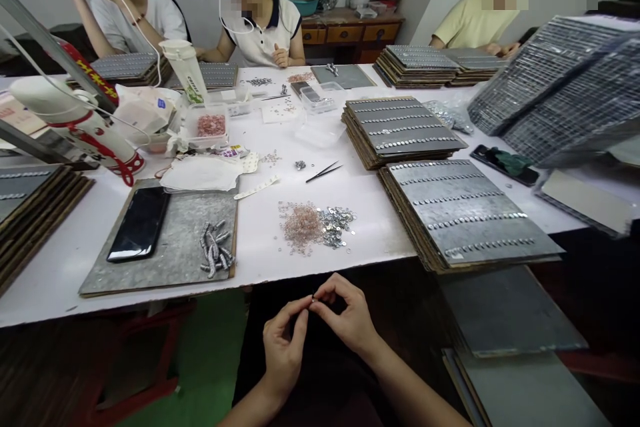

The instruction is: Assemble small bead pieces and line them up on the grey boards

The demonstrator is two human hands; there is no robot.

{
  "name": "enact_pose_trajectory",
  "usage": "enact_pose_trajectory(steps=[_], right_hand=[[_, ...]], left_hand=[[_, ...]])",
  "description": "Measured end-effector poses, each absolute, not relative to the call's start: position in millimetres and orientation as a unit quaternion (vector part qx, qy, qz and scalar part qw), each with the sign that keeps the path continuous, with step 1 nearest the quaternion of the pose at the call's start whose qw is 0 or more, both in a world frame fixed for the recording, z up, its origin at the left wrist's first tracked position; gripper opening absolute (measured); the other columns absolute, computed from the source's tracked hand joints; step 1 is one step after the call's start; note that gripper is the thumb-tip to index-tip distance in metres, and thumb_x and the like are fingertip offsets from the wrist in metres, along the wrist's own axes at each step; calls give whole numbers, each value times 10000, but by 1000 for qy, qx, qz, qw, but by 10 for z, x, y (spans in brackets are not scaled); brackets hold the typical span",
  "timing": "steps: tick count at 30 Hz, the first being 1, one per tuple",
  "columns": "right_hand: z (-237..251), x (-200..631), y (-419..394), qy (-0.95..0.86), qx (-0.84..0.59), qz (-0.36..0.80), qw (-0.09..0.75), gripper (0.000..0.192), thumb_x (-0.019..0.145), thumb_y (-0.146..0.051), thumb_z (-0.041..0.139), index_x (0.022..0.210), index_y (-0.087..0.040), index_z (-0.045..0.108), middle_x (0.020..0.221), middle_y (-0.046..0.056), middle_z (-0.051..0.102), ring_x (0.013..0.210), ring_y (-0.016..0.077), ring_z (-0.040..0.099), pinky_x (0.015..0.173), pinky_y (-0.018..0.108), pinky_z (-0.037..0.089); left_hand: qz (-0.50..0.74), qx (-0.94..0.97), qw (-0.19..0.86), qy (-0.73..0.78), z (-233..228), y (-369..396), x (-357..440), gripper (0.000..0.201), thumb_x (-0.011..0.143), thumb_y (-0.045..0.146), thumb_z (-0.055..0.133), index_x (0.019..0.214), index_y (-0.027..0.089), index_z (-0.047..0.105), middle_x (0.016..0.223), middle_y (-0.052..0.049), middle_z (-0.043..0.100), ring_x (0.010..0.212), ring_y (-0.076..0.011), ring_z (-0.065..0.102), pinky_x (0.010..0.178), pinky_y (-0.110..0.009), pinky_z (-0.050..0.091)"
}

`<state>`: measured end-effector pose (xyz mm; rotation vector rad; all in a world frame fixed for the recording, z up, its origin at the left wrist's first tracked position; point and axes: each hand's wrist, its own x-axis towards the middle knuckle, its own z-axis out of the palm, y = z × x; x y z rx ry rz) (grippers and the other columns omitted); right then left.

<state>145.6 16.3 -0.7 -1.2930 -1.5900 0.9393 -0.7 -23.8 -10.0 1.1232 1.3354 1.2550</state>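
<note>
In front of the table edge, over my lap, my left hand (286, 340) and my right hand (347, 313) meet at the fingertips. Both are pinched closed around something tiny and dark that I cannot make out. Beyond them on the white table (260, 240) lies a pile of small copper-coloured rings (301, 227), touching a pile of small silver discs (336, 225). Dark tweezers (324, 172) lie farther back, near a small silver cluster (299, 165). To the left, stacked silver rolls (216, 250) rest on a grey board (165, 273).
A black phone (140, 223) lies on the left board. Stacked boards with rows of silver discs (465, 210) stand at the right, another stack (400, 123) behind them. A wrapped bundle (555, 87) leans farther right. Several people sit around the table, one in a white shirt (260, 30).
</note>
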Motion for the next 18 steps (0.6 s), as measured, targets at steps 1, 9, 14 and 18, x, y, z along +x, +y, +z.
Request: enact_pose_trajectory(steps=[1, 9, 14, 18], right_hand=[[-8, 1460, 163, -641, -517, 373, 428, 101, 770, -281, 716, 750, -207, 651, 683, -12, 578, 622, 111, 517, 567, 245, 445], [98, 1478, 97, -770, -471, 208, 377, 100, 840, -204, 617, 817, -262, 695, 729, -4, 597, 680, 124, 535, 634, 277, 414], [310, 1973, 281, -806, -495, 31, 322, 110, 859, -199, 582, 822, -265, 663, 760, -6, 629, 742, 139, 534, 731, 298, 402], [540, 3087, 506, -607, -712, -164, 313, 137, 880, -267, 513, 810, -230, 626, 818, 32, 639, 814, 186, 534, 801, 342, 375]], left_hand=[[515, 450, 480, 550, -110, -246, -4, 201, 846, 293, 648, 995, 215, 758, 999, -87, 760, 939, -248, 709, 848, -316, 562], [492, 422, 520, 556, -59, -173, -11, 309, 752, 380, 742, 1003, 200, 755, 954, -96, 766, 882, -255, 720, 811, -317, 580], [577, 469, 409, 529, -12, -87, 60, 92, 755, 308, 735, 776, 224, 767, 853, -41, 749, 812, -215, 691, 759, -277, 562], [643, 491, 265, 525, -14, -23, 27, 50, 741, 245, 739, 790, 248, 748, 794, -2, 731, 724, -201, 659, 676, -298, 528]])
